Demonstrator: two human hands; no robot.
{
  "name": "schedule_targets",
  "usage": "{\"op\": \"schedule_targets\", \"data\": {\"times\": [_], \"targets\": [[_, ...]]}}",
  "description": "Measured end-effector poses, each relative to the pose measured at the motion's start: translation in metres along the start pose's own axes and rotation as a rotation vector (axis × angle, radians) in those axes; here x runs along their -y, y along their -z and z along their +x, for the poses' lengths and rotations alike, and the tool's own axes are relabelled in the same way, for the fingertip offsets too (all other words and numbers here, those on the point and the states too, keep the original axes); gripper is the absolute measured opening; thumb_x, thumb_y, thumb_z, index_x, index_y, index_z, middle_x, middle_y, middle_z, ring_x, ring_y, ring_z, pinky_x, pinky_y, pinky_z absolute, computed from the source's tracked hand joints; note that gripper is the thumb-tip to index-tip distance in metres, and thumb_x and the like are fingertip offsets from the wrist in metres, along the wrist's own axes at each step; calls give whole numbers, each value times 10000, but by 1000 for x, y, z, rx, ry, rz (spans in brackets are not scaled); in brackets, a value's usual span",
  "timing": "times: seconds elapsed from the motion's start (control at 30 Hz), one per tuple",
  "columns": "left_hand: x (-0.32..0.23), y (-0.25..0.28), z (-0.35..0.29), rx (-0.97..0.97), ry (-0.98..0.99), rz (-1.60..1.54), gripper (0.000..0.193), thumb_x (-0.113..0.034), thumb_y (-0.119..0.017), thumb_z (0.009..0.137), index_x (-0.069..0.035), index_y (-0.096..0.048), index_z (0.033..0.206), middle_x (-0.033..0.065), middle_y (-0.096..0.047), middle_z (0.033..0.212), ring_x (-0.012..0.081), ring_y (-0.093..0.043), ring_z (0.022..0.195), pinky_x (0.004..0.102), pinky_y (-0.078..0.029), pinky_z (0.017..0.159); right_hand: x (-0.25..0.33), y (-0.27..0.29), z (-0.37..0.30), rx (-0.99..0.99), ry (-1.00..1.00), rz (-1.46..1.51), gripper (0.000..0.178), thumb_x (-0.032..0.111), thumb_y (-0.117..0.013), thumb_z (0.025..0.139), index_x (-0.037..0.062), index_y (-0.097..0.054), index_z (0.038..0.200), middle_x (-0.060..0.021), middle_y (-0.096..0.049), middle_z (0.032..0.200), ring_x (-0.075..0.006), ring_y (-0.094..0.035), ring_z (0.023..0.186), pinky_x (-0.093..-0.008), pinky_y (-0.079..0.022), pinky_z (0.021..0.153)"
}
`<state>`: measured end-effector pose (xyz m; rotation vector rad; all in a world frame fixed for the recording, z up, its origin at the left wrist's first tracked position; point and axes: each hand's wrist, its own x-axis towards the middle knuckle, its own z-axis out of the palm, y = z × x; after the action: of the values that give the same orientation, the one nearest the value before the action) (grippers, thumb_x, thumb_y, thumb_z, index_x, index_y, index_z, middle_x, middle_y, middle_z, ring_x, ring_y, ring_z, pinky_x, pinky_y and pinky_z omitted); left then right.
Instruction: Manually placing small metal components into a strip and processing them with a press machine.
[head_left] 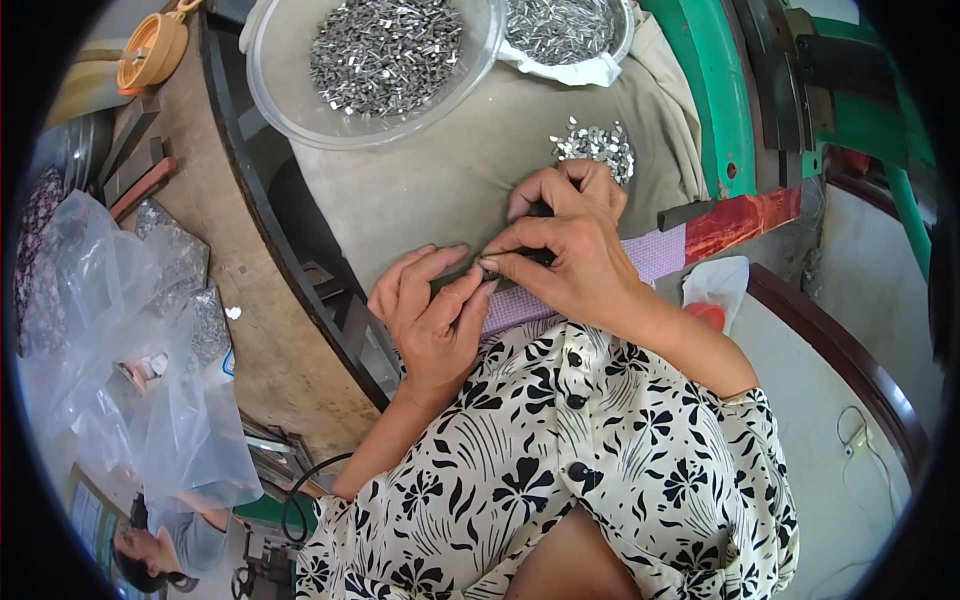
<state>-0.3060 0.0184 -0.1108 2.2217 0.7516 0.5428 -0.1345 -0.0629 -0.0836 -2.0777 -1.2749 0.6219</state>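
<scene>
My left hand (430, 315) and my right hand (580, 240) meet over the near edge of the grey-green cloth (400, 210). The left thumb and forefinger pinch something tiny, mostly covered by the fingertips. Against it press the right thumb and forefinger, with a dark slim piece (542, 256) partly showing under the right fingers; its kind cannot be made out. Just beyond the right hand lies a small heap of flat silvery metal bits (598, 145). Farther off stand a clear plastic tub (285, 95) and a smaller bowl (622, 45), both holding many short metal pieces.
Green machine parts (705, 90) border the right side. A purple woven strip (655, 255) runs along the near edge. On the left wooden bench (270, 330) are clear plastic bags (190, 400) and an orange container (155, 50). Another person (165, 550) shows at lower left.
</scene>
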Motion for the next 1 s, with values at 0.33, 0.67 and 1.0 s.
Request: {"op": "schedule_targets", "data": {"times": [0.33, 0.67, 1.0], "targets": [[4, -4, -3, -33, -7, 21, 227, -128, -803, 725, -165, -760, 944, -10, -683, 1113, 246, -590, 1096, 367, -331, 982, -3, 1, -1, -5, 13, -5, 118, 235, -831, 707, 177, -802, 806, 37, -581, 989, -262, -421, 1103, -430, -241, 964], [4, -4, -4, -26, 12, 11, 193, -136, -799, 734, -155, -753, 920, -5, -683, 1123, 259, -585, 1110, 370, -325, 994, 0, -1, 0, -15, 20, -16, 145, 286, -832, 710, 175, -796, 795, 41, -584, 1008, -267, -427, 1091, -436, -246, 947], [-1, -2, -1, -33, 28, 23, 219, -64, -823, 699, -110, -753, 901, 38, -690, 1109, 294, -580, 1108, 388, -370, 981, -1, 5, 0, 30, 16, -47, 135, 237, -829, 703, 167, -792, 812, 43, -590, 1022, -265, -419, 1111, -432, -242, 963]]}}
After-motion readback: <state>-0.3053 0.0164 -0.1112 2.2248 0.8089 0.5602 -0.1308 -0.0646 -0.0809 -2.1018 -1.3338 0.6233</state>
